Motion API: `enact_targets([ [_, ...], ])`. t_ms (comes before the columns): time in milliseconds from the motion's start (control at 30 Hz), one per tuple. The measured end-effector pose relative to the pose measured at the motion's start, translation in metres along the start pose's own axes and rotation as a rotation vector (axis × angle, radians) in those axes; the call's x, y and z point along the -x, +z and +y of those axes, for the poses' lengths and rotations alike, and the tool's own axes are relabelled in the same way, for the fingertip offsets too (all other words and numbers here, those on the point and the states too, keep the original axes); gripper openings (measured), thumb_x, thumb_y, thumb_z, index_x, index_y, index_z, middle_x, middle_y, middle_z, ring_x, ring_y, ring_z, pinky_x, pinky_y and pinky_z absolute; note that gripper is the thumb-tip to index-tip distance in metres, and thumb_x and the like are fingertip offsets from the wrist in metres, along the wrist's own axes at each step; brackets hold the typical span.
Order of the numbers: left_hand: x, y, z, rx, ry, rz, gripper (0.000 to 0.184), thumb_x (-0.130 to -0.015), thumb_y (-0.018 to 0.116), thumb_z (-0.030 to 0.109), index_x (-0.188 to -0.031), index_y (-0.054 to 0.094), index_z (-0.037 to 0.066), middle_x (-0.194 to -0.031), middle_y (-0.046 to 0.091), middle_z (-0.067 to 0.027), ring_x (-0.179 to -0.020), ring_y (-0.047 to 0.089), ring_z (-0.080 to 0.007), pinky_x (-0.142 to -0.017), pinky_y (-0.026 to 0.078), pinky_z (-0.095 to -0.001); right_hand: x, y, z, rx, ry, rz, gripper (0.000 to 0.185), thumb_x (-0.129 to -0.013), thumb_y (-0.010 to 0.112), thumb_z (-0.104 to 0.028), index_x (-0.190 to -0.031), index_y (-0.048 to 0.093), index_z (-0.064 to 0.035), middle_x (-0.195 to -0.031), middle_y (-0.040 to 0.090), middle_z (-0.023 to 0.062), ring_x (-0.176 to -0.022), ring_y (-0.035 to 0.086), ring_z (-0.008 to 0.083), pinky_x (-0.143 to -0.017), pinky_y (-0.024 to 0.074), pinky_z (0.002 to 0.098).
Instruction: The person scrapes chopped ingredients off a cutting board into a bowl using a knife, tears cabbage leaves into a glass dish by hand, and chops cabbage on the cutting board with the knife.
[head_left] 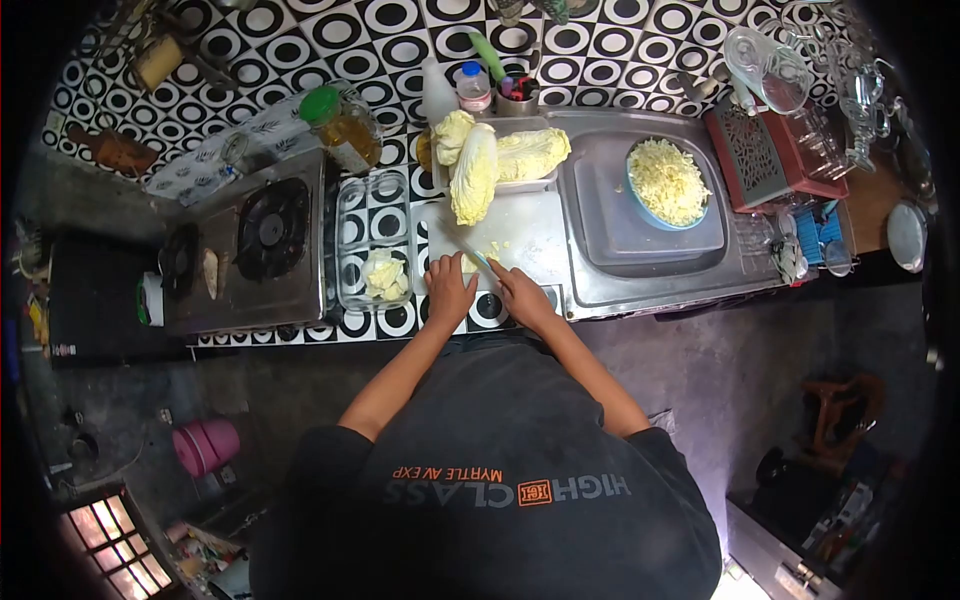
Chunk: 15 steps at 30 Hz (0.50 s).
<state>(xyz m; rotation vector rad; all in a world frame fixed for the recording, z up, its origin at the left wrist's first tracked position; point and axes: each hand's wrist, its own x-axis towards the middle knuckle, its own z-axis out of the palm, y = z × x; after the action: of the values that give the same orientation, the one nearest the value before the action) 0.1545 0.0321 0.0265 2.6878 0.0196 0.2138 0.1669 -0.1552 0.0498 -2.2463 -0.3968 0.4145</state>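
My right hand (522, 297) is closed around the handle of a knife (474, 252), whose blade points up and left over a pale metal cutting board (535, 235). Beside the blade, my left hand (450, 292) presses its curled fingers on a piece of napa cabbage (470, 264), mostly hidden under the fingers. Small chopped bits lie on the board by the knife. Left of my left hand, a clear glass dish (347, 290) holds cut cabbage pieces (384, 275). Whole napa cabbages (475, 175) rest in a tray beyond the board, one leaning over its near edge.
A blue bowl (640, 208) of shredded cabbage (668, 180) stands on an upturned grey tub (640, 250) in the sink at right. A gas stove (270, 290) is at left, with a green-lidded jar (340, 130) behind. A red dish rack (740, 150) stands far right.
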Motion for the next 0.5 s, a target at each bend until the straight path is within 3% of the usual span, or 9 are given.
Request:
enact_targets([
  [200,0.008,0.015,0.006,-0.02,-0.054,0.107,0.049,-0.082,0.077,0.02,-0.124,0.058,0.003,-0.103,0.061,-0.009,-0.107,0.053,-0.0284,-0.091,0.037,-0.0452,0.024,-0.001,-0.004,-0.032,0.041,-0.032,0.055,-0.102,0.052,-0.015,-0.156,0.041,-0.022,-0.098,0.058,0.0215,-0.09,0.061,0.0397,-0.084,0.0483,0.0459],
  [300,0.009,0.014,0.01,0.021,-0.074,0.14,0.047,-0.082,0.077,0.019,-0.123,0.059,0.003,-0.105,0.06,-0.0097,-0.107,0.053,-0.0298,-0.091,0.037,-0.0461,0.034,0.002,-0.001,-0.027,0.015,-0.023,0.055,-0.102,0.051,-0.014,-0.156,0.04,-0.0222,-0.098,0.058,0.0219,-0.09,0.061,0.0401,-0.084,0.0483,0.0464],
  [400,0.011,0.006,0.015,-0.054,-0.083,0.084,0.045,-0.083,0.075,0.018,-0.122,0.06,0.002,-0.115,0.06,-0.0129,-0.114,0.053,-0.0318,-0.096,0.037,-0.047,0.042,0.005,0.0,-0.017,0.007,-0.025,0.056,-0.102,0.051,-0.014,-0.156,0.039,-0.0224,-0.1,0.057,0.0223,-0.091,0.061,0.0406,-0.084,0.0483,0.047],
  [500,0.013,-0.004,0.012,-0.122,0.159,0.077,0.045,-0.084,0.073,0.018,-0.124,0.06,0.001,-0.129,0.058,-0.0168,-0.126,0.049,-0.0347,-0.102,0.036,-0.0481,0.046,0.008,0.003,-0.01,-0.01,-0.007,0.055,-0.102,0.051,-0.014,-0.156,0.04,-0.0224,-0.101,0.056,0.0227,-0.092,0.06,0.0414,-0.084,0.0482,0.0477],
])
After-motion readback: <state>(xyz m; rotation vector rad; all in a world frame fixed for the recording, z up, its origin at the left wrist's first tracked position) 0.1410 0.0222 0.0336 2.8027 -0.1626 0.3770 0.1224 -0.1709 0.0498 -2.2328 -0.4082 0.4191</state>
